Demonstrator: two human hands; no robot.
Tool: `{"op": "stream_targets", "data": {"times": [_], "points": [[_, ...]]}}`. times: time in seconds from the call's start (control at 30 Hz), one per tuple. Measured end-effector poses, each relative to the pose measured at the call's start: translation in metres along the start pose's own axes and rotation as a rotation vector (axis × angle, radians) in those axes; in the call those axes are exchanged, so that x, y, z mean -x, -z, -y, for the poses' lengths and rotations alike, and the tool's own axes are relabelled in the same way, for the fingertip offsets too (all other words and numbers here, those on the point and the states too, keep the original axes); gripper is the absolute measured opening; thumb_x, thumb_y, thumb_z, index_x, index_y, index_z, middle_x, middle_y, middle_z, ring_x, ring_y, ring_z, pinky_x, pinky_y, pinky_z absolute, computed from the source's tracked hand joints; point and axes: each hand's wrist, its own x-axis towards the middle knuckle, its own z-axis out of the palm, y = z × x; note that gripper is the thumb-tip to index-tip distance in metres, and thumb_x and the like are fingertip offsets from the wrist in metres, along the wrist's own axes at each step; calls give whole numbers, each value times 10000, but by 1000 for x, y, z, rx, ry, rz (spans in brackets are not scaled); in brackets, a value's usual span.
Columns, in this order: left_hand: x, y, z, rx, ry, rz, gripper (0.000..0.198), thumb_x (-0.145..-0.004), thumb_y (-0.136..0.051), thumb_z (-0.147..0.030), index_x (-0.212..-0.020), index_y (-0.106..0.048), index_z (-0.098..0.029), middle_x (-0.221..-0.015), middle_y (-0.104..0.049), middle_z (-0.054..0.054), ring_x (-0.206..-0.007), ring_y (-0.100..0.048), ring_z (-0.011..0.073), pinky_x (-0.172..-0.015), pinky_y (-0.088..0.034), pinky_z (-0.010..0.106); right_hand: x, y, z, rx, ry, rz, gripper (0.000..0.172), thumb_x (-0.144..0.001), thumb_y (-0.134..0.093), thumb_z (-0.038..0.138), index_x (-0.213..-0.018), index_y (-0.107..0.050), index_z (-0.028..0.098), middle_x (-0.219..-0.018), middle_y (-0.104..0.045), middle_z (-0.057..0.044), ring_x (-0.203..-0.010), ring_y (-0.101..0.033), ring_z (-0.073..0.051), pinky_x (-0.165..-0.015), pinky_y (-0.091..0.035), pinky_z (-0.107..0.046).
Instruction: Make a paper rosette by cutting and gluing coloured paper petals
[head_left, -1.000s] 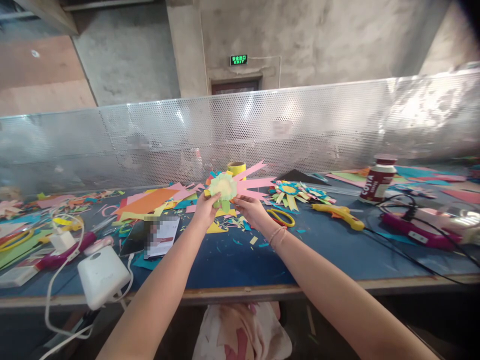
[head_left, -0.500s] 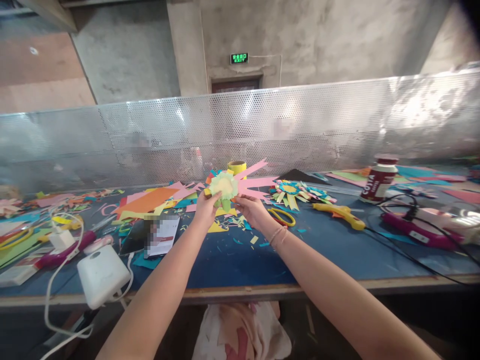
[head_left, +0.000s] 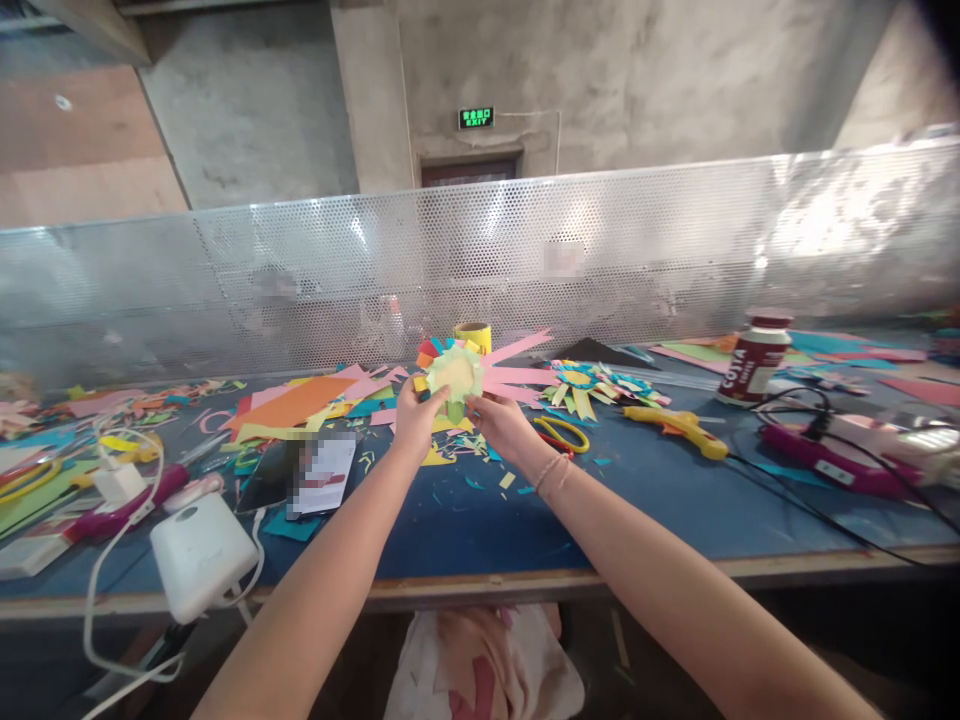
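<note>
Between my two hands, above the table, is a paper flower [head_left: 459, 374] with a pale yellow-green middle. Pink strips [head_left: 517, 376] stick out to its right, and small red, blue and orange pieces show at its upper left. My left hand [head_left: 417, 418] pinches the flower's left side, thumb on its front. At the lower right edge, the fingers of my right hand [head_left: 504, 420] are closed on the paper. Behind the flower stands a yellow roll [head_left: 475, 336]. Yellow-handled scissors [head_left: 562, 435] lie just right of my right hand.
A finished-looking paper flower [head_left: 581, 382], a yellow glue gun [head_left: 675, 428] and a Costa bottle [head_left: 756, 358] are on the right. Left are a phone [head_left: 324, 475], a white charger [head_left: 202, 552] with cables, and coloured paper [head_left: 292, 398]. A perforated metal screen [head_left: 480, 250] borders the table's back.
The flower has shifted slightly right and turned a little, its pink strips now pointing lower. Both hands keep hold of it.
</note>
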Motion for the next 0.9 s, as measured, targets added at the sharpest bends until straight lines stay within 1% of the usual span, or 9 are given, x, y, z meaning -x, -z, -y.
{"op": "stream_targets", "data": {"times": [0.13,0.27,0.43,0.53,0.63,0.7,0.77,0.83,0.9], "points": [[0,0,1,-13,-3,11,400,-573,-758,-255,-913,-559,-189,-852,-666,29,-655,-605,135,-558,-452,224,0,0,0,1,0,-5,349,-488,-807,229,-801,-657,195,-821,-671,-17,-675,-568,-112,-582,-446,-228],[0,0,-1,-2,3,23,405,-569,-764,-262,-913,-565,-183,-863,-669,37,-682,-610,143,-584,-459,232,1,-1,1,24,13,28,327,-523,-784,260,-819,-658,200,-896,-680,-34,-779,-598,-150,-637,-457,-253],[0,0,-2,-11,2,28,414,-565,-769,-260,-918,-566,-184,-846,-667,32,-658,-602,142,-569,-449,233,-1,1,-1,38,24,19,303,-521,-777,263,-791,-658,195,-875,-685,-36,-807,-609,-168,-657,-457,-269],[0,1,-2,-20,-17,34,374,-562,-773,-242,-869,-568,-186,-819,-661,23,-645,-595,139,-576,-449,236,-4,2,-4,52,55,21,281,-521,-769,265,-767,-647,206,-860,-683,-27,-841,-609,-179,-708,-460,-283],[-1,0,-3,-19,-67,64,317,-560,-771,-208,-812,-580,-184,-821,-657,21,-726,-607,154,-658,-464,252,-8,5,-6,113,108,27,259,-539,-751,292,-755,-632,215,-853,-673,-24,-894,-598,-194,-796,-453,-313],[0,-1,-6,-15,-79,100,304,-567,-762,-188,-824,-598,-186,-838,-657,24,-798,-609,164,-730,-465,268,-9,7,-4,196,159,21,259,-564,-739,316,-779,-629,223,-866,-660,-24,-911,-588,-199,-844,-441,-339],[1,-1,-10,-4,-76,114,292,-551,-763,-162,-796,-607,-192,-824,-650,17,-826,-603,165,-772,-459,279,-7,8,4,332,279,2,230,-602,-722,336,-782,-619,237,-890,-641,-24,-909,-576,-200,-858,-435,-360],[3,0,-16,26,-66,129,263,-513,-772,-125,-695,-595,-193,-789,-633,6,-806,-592,156,-772,-458,275,-1,8,15,515,444,0,184,-631,-715,344,-743,-603,250,-882,-620,-29,-889,-558,-209,-844,-435,-379],[5,1,-22,76,-17,122,248,-497,-772,-98,-613,-573,-191,-747,-613,3,-762,-579,148,-735,-464,268,8,7,26,652,561,27,168,-631,-730,333,-697,-593,260,-851,-608,-35,-870,-538,-223,-849,-423,-401]]}}
